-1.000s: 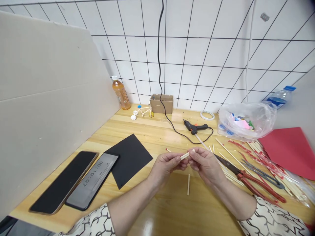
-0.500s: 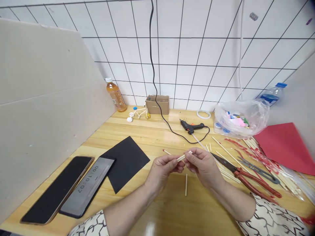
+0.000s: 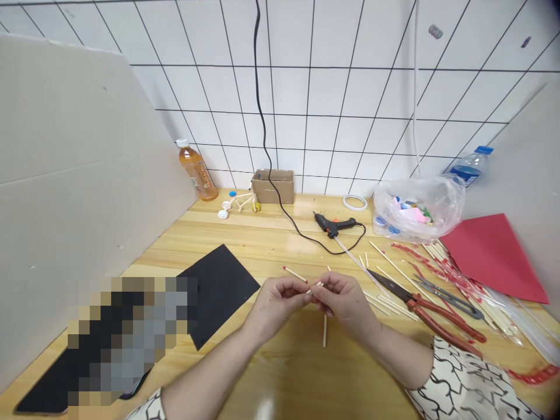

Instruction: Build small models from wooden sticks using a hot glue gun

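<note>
My left hand (image 3: 280, 302) and my right hand (image 3: 343, 300) meet at the fingertips above the wooden table (image 3: 301, 373). The left fingers pinch a thin red-tipped wooden stick (image 3: 295, 274), whose tip points up and left. My right fingers pinch a short pale wooden stick (image 3: 315, 286), and the fingers hide where the two sticks meet. Below my hands, a loose wooden stick (image 3: 324, 331) lies on the table. Nearest my right hand is a long thin stick (image 3: 363, 268) running towards a black-bladed, red-handled cutting tool (image 3: 437, 318).
A hot glue gun (image 3: 332, 225) with a black cord, a black card (image 3: 223, 286), a red card (image 3: 494, 256), grey-handled scissors (image 3: 450, 304), scattered sticks, a plastic bag of colourful pieces (image 3: 415, 210), bottles, a cardboard box (image 3: 272, 186) and a small stick bicycle model (image 3: 238, 204) surround me.
My hands have drawn slightly closer, hiding more of the sticks. The view has swung, so the table items sit further left, and a pixelated patch now covers the lower-left devices.
</note>
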{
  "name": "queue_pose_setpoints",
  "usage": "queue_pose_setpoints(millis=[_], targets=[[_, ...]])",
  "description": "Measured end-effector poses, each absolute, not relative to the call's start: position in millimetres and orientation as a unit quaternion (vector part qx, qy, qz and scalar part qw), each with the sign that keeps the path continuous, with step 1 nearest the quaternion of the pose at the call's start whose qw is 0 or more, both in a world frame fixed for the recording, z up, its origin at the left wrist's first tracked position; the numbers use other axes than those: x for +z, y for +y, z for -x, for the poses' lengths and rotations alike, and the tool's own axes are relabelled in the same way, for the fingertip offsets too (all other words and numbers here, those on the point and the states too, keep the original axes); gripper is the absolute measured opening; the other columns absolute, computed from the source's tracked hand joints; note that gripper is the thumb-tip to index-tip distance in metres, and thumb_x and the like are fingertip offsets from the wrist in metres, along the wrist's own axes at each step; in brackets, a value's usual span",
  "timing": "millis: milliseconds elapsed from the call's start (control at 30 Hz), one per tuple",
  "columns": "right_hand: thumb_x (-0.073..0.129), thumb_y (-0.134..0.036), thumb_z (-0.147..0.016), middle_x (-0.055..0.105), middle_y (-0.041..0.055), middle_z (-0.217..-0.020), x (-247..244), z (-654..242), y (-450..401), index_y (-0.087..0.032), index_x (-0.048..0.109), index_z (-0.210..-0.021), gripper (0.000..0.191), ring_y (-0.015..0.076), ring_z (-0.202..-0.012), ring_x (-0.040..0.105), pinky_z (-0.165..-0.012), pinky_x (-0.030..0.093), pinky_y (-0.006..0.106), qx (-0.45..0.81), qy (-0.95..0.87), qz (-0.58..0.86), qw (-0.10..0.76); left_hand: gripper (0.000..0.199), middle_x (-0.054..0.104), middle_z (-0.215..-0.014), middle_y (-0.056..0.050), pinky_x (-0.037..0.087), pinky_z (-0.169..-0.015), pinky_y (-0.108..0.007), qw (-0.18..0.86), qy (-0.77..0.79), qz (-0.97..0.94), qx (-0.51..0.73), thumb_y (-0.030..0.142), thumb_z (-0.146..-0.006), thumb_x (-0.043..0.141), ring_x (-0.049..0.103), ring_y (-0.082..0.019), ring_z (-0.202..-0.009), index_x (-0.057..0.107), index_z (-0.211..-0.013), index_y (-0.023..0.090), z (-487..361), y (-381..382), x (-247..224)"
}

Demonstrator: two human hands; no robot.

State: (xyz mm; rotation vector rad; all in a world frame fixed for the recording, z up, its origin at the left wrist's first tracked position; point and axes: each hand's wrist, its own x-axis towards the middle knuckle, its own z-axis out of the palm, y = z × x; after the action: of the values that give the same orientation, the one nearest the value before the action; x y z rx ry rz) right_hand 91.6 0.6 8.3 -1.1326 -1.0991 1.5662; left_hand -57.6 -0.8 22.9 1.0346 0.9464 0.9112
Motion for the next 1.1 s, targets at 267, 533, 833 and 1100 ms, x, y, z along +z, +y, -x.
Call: queue_pose_setpoints(millis=[267, 533, 833, 1100], targets=[[0.069, -0.036, -0.063, 0.056, -0.0041, -0.049, 8, -85, -7, -0.015, 0.06, -0.063, 0.023, 0.0059, -0.043, 0.047, -0.041, 0.035, 0.019, 0.625, -0.469, 0.448, 0.434, 0.022, 0.068, -0.068, -0.007, 0.045, -0.066, -0.025, 0.627, 0.463, -0.523, 0.344, 0.033, -0.067, 0.065, 0.061, -0.017, -0.068, 0.066, -0.068, 0.011, 62, -5, 29], [0.065, -0.037, -0.067, 0.053, -0.0044, -0.052, 4, -79, -17, -0.017, 0.061, -0.071, 0.021, 0.0075, -0.047, 0.048, -0.046, 0.038, 0.021, 0.6, -0.519, 0.437, 0.424, 0.022, 0.066, -0.065, -0.005, 0.039, -0.061, -0.023, 0.559, 0.518, -0.589, 0.269, 0.032, -0.069, 0.061, 0.054, -0.015, -0.064, 0.066, -0.066, 0.011, 75, -13, 34], [0.06, -0.035, -0.071, 0.05, -0.0046, -0.052, 5, -82, -15, -0.017, 0.057, -0.067, 0.019, 0.007, -0.046, 0.044, -0.044, 0.033, 0.02, 0.576, -0.552, 0.455, 0.395, 0.019, 0.059, -0.06, -0.001, 0.036, -0.056, -0.021, 0.531, 0.542, -0.6, 0.254, 0.03, -0.067, 0.06, 0.047, -0.012, -0.059, 0.065, -0.063, 0.012, 75, -12, 32], [0.06, -0.037, -0.072, 0.05, -0.0046, -0.051, 5, -82, -14, -0.017, 0.055, -0.066, 0.022, 0.0066, -0.045, 0.043, -0.043, 0.033, 0.02, 0.572, -0.548, 0.462, 0.399, 0.018, 0.058, -0.06, 0.0, 0.038, -0.059, -0.022, 0.427, 0.543, -0.669, 0.274, 0.032, -0.071, 0.058, 0.049, -0.012, -0.06, 0.064, -0.067, 0.016, 73, -14, 27]])
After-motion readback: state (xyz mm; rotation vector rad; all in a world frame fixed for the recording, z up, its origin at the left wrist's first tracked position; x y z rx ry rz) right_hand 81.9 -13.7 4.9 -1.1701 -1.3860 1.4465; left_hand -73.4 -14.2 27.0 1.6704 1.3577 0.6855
